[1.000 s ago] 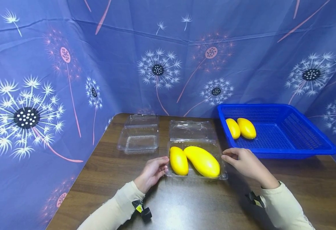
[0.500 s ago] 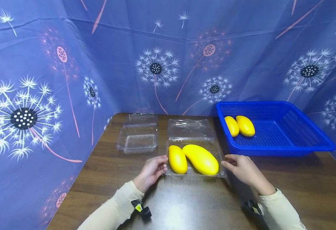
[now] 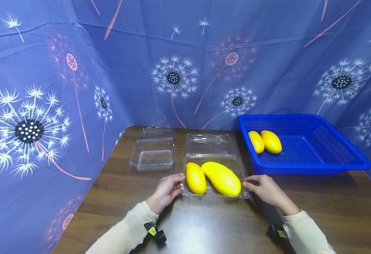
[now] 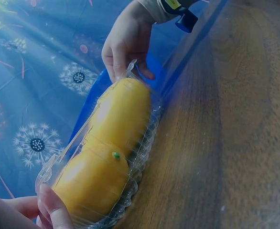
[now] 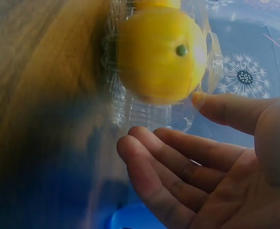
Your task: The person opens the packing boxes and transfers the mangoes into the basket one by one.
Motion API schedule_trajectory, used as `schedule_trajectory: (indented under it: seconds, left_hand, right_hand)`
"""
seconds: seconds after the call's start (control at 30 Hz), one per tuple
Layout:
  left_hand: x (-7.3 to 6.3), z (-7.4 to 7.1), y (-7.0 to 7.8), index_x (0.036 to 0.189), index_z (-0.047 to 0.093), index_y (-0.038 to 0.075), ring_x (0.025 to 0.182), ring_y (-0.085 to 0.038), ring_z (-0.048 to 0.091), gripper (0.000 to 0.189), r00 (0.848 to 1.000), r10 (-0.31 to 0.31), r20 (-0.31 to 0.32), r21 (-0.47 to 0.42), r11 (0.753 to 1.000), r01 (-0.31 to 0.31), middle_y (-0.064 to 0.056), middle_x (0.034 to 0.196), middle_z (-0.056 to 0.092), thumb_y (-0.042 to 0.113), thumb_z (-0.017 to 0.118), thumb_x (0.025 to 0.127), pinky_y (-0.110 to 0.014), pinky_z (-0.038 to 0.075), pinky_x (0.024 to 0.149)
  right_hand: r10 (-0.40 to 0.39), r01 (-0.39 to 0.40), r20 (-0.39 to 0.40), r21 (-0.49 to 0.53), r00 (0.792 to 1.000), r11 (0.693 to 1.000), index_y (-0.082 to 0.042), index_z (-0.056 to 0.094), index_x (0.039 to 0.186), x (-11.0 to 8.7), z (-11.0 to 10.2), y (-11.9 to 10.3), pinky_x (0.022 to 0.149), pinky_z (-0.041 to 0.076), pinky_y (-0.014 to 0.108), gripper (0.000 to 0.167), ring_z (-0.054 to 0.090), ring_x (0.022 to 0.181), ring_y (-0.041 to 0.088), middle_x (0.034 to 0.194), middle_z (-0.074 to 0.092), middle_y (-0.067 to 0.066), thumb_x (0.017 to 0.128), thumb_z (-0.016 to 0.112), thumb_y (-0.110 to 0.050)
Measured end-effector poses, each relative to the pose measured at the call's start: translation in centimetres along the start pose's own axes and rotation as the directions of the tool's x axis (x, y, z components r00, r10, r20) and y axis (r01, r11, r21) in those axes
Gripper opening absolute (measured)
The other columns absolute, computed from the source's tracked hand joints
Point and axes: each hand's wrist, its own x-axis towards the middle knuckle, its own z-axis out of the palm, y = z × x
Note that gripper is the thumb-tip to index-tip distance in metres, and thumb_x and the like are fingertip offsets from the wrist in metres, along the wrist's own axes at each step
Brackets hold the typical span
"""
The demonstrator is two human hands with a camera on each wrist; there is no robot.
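Note:
Two mangoes lie in the base of a clear plastic clamshell container (image 3: 215, 195): a smaller mango (image 3: 196, 178) on the left and a longer mango (image 3: 223, 179) on the right. The container's lid (image 3: 210, 145) is folded back, away from the person. My left hand (image 3: 166, 190) pinches the left rim, its thumb (image 4: 51, 205) over the edge in the left wrist view. At the right side, my right hand (image 3: 269, 192) touches the rim with its thumb tip (image 5: 199, 99), while its fingers (image 5: 145, 160) extend loosely beside the wall.
A second clear clamshell container (image 3: 152, 155) stands open at the back left. At the back right is a blue plastic basket (image 3: 315, 164) with two more mangoes (image 3: 271, 141) in its left end. A patterned cloth (image 3: 185, 46) hangs behind the wooden table (image 3: 115, 197).
My right hand has shifted along the container's right side toward the person. The left hand stays at the left rim, and the container and mangoes hold nearly the same place.

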Motion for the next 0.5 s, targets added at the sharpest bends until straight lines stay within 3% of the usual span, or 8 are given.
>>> schedule_trajectory:
  seconds: [0.17,0.5]
  left_hand:
    - [0.0,-0.1,0.0,0.126,0.052,-0.011,0.06,-0.004,0.051,0.039,1.0,0.007,-0.002,-0.003,1.0,-0.007,0.001,0.079,0.06,0.001,0.06,0.09,-0.015,0.05,0.059]
    - [0.2,-0.4,0.2,0.125,0.053,-0.009,0.059,-0.004,0.051,0.038,1.0,0.008,-0.023,0.004,1.0,-0.008,0.003,0.077,0.06,0.002,0.06,0.09,-0.015,0.049,0.059]
  right_hand:
    - [0.015,-0.018,0.024,0.12,1.0,0.993,0.007,0.065,0.111,0.4,0.4,0.1,0.061,0.055,0.026,0.029,0.062,0.074,0.017,0.088,0.07,0.009,0.094,0.063,-0.017]
    - [0.068,-0.069,0.014,0.313,0.998,0.947,0.014,0.061,0.113,1.1,1.3,0.3,0.063,0.058,0.026,0.031,0.065,0.072,0.016,0.092,0.071,0.018,0.093,0.063,-0.01]
